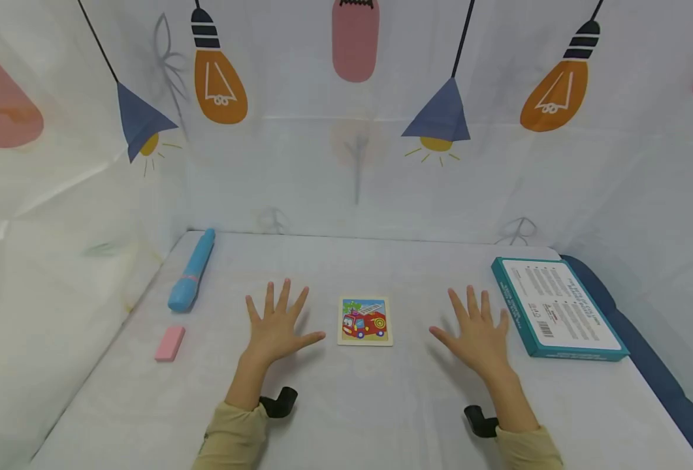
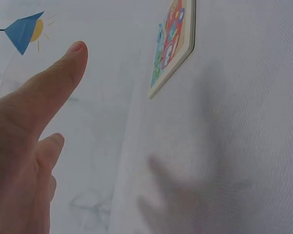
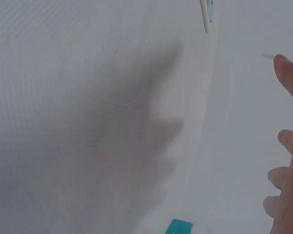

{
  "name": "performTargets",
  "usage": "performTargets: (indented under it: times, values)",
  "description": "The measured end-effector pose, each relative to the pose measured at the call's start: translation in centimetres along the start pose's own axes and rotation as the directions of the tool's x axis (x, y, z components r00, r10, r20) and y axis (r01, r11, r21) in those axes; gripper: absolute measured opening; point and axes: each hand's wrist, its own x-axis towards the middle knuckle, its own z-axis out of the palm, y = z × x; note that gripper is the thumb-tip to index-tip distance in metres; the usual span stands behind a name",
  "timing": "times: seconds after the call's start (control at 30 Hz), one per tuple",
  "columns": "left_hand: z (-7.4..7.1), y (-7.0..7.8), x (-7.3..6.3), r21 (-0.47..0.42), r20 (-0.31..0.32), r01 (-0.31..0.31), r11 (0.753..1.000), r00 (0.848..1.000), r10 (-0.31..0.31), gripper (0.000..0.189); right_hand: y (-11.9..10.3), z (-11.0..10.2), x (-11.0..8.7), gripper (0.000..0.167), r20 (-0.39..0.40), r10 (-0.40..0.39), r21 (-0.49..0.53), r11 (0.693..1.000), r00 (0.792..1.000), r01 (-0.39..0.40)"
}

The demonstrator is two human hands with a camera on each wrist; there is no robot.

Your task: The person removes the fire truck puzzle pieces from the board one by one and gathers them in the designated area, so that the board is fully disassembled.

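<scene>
A small square picture puzzle of a red fire truck (image 1: 365,321) in a pale wooden frame lies flat on the white table, between the two hands. To its left, my left hand (image 1: 277,329) hovers with fingers spread, holding nothing. On the other side my right hand (image 1: 477,336) is also spread wide and holds nothing, its fingertips close to a teal box (image 1: 564,307). Shadows beneath both hands show them raised off the cloth. In the left wrist view the puzzle (image 2: 172,44) appears beyond the thumb; only its corner (image 3: 205,14) enters the right wrist view.
A blue pen-shaped device (image 1: 193,271) lies at the back left of the table, with a pink eraser-like block (image 1: 170,344) in front of it. Behind the table hangs a white curtain (image 1: 299,176) printed with lamps. Dark blue padding (image 1: 646,346) borders the right edge.
</scene>
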Motion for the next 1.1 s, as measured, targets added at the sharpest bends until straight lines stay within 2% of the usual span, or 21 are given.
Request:
performTargets:
  times: [0.27, 0.57, 0.67, 0.77, 0.9, 1.1]
  values:
    - [0.8, 0.8, 0.9, -0.031, 0.012, 0.013, 0.999, 1.0, -0.012, 0.097, -1.4, 1.4, 1.4, 0.088, 0.024, -0.001, 0.022, 1.0, 1.0, 0.001]
    - [2.7, 2.3, 2.6, -0.094, 0.013, -0.03, 0.995, 0.999, 0.031, 0.095, -3.7, 3.1, 3.1, 0.086, 0.047, -0.012, 0.072, 0.997, 0.999, 0.008]
    - [3.2, 2.7, 3.0, -0.136, 0.025, -0.035, 0.99, 0.999, 0.038, 0.094, -4.4, 3.5, 3.7, 0.084, 0.071, -0.008, 0.119, 0.993, 0.997, -0.001]
    - [3.7, 3.1, 3.4, -0.155, 0.051, -0.034, 0.987, 0.998, 0.043, 0.091, -5.0, 3.9, 4.3, 0.078, 0.105, 0.003, 0.193, 0.981, 0.994, -0.023]
    - [4.1, 3.5, 3.9, -0.162, 0.072, -0.045, 0.986, 0.996, 0.057, 0.088, -5.8, 4.2, 5.0, 0.062, 0.133, 0.016, 0.283, 0.958, 0.991, -0.054]
    - [4.4, 3.7, 4.1, -0.197, 0.09, -0.039, 0.98, 0.994, 0.058, 0.082, -7.1, 4.7, 6.1, 0.043, 0.162, 0.003, 0.317, 0.947, 0.987, -0.055]
